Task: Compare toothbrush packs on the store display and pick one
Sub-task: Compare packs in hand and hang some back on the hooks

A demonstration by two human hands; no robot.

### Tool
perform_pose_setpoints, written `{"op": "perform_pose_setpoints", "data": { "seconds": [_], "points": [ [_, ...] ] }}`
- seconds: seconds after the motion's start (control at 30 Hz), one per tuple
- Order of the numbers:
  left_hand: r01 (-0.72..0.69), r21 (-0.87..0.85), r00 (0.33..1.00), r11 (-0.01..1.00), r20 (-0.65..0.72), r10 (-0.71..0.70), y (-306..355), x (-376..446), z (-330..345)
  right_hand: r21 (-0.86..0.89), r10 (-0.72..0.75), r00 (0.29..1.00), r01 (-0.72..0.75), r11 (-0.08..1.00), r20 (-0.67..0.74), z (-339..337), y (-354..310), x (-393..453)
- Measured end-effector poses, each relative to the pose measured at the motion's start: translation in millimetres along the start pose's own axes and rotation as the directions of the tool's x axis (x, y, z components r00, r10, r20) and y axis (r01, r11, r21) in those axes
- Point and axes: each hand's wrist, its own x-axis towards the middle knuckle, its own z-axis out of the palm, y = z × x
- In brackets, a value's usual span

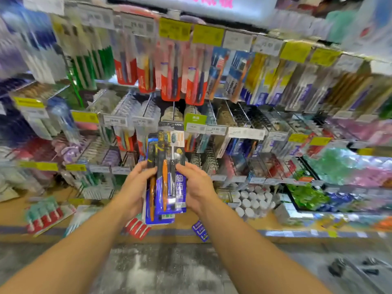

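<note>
Left hand [135, 185] and right hand [196, 185] are gripping 2 overlapping toothbrush packs [167, 175] upright; display shelves [246, 132] at 12 o'clock.

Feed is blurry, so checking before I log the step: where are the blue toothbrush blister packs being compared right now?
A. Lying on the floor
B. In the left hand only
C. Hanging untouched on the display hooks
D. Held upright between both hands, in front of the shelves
D: the blue toothbrush blister packs stand upright, gripped by the left hand and the right hand on either side.
</note>
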Motion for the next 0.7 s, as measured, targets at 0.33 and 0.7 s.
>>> {"op": "perform_pose_setpoints", "data": {
  "seconds": [0.33,0.7],
  "points": [
    [-0.002,-0.004,0.996,1.0,0.094,0.002,-20.7,6.1,112.8,0.04,-0.096,0.99,0.101,0.994,-0.106,-82.8,-57.0,-8.0],
    [0.002,0.093,0.988,0.996,0.157,-0.017,-65.6,9.2,199.0,-0.004,-0.132,0.975,0.134,0.991,-0.178,-186.7,-103.5,-20.2]
  ]
}}
